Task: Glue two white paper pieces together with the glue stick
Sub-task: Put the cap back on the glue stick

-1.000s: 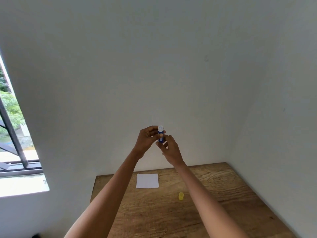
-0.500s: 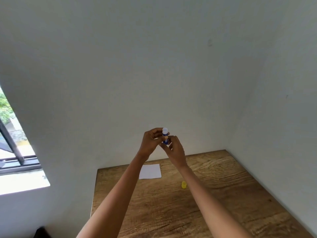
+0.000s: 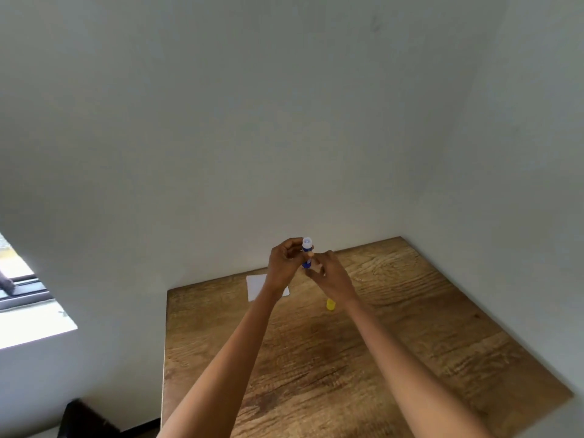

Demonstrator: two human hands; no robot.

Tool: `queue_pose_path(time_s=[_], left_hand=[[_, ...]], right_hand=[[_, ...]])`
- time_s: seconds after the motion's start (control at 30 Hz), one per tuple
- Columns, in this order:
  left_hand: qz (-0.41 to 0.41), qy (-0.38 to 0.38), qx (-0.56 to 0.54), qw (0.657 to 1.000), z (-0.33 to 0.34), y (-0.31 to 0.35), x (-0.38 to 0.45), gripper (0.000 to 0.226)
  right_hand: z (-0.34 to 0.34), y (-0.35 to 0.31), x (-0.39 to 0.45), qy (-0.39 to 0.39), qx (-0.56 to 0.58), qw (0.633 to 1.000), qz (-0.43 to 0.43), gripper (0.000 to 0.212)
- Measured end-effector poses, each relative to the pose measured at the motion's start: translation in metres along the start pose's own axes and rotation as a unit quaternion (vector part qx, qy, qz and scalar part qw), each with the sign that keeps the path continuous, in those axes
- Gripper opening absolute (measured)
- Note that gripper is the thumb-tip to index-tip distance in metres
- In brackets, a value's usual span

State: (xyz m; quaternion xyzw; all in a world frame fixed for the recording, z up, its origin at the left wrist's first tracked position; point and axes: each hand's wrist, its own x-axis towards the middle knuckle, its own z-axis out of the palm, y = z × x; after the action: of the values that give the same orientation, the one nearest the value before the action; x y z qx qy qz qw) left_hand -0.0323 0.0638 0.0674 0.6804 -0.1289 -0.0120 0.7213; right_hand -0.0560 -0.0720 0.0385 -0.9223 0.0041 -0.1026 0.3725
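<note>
Glue stick (image 3: 306, 253) between 2 raised hands (image 3: 282, 266)

Soft daylight enters from a window (image 3: 19, 286) well to the left of the left hand (image 3: 282, 263), its sill blown out to near white. The walls (image 3: 284, 121) read as even grey-green, darker toward the upper corners. Shadows are faint; the forearms cast only a dim, diffuse patch on the tabletop (image 3: 410, 327) below them. No harsh glare shows on the wood. Wide-angle distortion bends the wall corner and stretches the tabletop edges. Fine detail around both hands is soft and slightly smeared.
</note>
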Motion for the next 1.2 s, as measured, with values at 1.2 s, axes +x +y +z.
queue_pose_path(time_s=[1.2], left_hand=[[-0.058,0.027,0.057,0.996,0.011,-0.007,0.002,0.018]], right_hand=[[-0.015,-0.029,0.033,0.058,0.451,0.888,0.074,0.021]])
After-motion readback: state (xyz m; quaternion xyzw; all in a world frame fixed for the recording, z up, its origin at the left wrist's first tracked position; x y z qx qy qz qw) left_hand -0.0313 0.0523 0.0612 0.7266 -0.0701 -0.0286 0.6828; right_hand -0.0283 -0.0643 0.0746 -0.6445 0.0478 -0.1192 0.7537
